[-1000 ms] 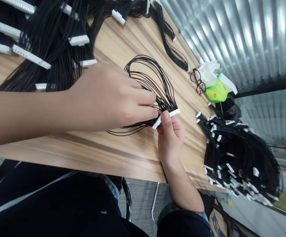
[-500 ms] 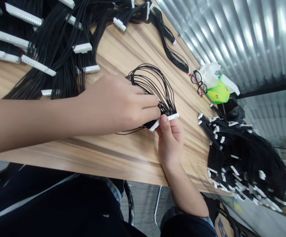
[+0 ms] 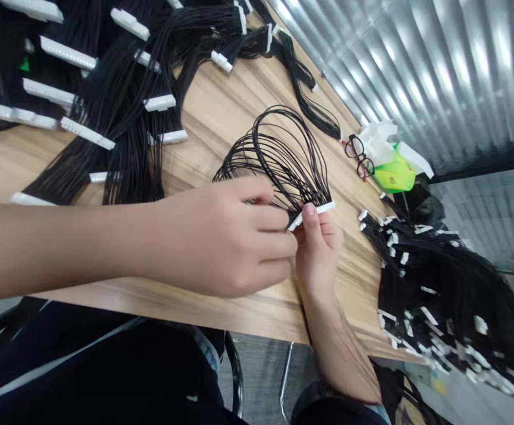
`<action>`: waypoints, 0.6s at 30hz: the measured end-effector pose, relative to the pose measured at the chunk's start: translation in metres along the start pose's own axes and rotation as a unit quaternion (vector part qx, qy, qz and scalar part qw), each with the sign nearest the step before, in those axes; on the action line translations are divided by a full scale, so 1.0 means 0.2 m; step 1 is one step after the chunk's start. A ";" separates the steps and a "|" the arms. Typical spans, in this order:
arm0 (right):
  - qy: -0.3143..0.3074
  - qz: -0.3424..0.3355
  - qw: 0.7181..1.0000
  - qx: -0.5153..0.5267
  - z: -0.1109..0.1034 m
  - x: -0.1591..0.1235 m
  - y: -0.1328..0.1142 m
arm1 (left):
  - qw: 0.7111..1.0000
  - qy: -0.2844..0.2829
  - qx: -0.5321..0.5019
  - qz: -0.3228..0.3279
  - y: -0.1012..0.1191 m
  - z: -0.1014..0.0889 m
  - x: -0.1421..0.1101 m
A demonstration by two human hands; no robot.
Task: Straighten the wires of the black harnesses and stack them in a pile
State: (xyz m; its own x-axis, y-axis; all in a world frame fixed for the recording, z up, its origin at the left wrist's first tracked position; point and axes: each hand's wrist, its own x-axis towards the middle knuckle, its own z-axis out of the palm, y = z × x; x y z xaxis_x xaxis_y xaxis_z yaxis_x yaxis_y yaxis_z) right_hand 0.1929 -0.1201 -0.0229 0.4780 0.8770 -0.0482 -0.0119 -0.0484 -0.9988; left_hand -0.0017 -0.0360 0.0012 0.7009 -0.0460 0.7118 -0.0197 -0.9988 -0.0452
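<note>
A bundle of thin black wires (image 3: 279, 153) rises in loops from a long white multi-pin connector (image 3: 312, 215). My right hand (image 3: 319, 251) pinches the connector, its thumb on the near face. My left hand (image 3: 225, 236) comes in from the left, with its fingertips on the wires just behind the connector. The fingers hide some wires, and I cannot make out the individual pins or wire ends. Both hands are above the wooden table top (image 3: 225, 112).
Finished-looking wire harnesses (image 3: 119, 124) with white connectors lie at the upper left. A dense heap of black wires (image 3: 443, 289) with small white connectors sits at the right. Eyeglasses (image 3: 358, 156) and a green packet (image 3: 394, 174) lie beside a corrugated metal wall (image 3: 438, 65).
The wire loops now fan out wider and the low strands below the connector are gone. Both hands sit lower in view, and my left fingers have closed in nearer the connector.
</note>
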 end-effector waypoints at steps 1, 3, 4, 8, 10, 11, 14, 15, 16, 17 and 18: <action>0.006 0.001 1.000 0.005 0.00 0.01 0.00 | 0.999 0.005 -0.032 0.012 0.02 0.01 -0.01; 0.010 -0.009 1.000 0.007 0.00 0.02 0.01 | 0.995 0.001 -0.091 0.034 0.04 0.04 -0.03; 0.011 -0.014 1.000 0.005 0.01 0.02 0.01 | 0.992 -0.008 -0.123 0.034 0.04 0.05 -0.04; 0.014 -0.018 0.999 -0.030 0.00 0.01 0.02 | 0.975 -0.056 -0.214 -0.020 0.03 0.05 -0.04; 0.012 -0.015 0.999 -0.044 0.00 0.00 0.02 | 0.974 -0.054 -0.211 -0.057 0.01 0.04 -0.04; 0.011 -0.014 0.999 -0.048 0.00 0.00 0.02 | 0.975 -0.042 -0.202 -0.083 0.01 0.03 -0.03; 0.009 -0.021 0.999 -0.039 0.01 0.00 0.00 | 0.978 -0.037 -0.118 -0.168 -0.01 0.02 -0.02; 0.011 -0.026 0.999 -0.030 0.01 -0.01 0.00 | 0.979 -0.046 -0.075 -0.181 -0.03 0.01 -0.02; 0.013 -0.030 0.999 -0.020 0.01 -0.01 -0.01 | 0.981 -0.056 -0.034 -0.183 -0.04 0.01 -0.02; 0.017 -0.032 0.999 -0.010 0.02 -0.02 -0.01 | 0.982 -0.065 0.003 -0.176 -0.05 0.00 -0.01; 0.020 -0.031 0.999 -0.006 0.02 -0.02 -0.02 | 0.983 -0.070 0.033 -0.165 -0.07 -0.01 -0.01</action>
State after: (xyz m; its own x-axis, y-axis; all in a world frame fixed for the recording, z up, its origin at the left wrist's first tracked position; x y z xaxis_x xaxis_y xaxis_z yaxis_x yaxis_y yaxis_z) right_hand 0.1872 -0.1219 -0.0191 0.5126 0.8585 0.0155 0.0302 0.0001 -0.9995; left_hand -0.0041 -0.0224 0.0014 0.7525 0.2885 0.5920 0.2694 -0.9551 0.1231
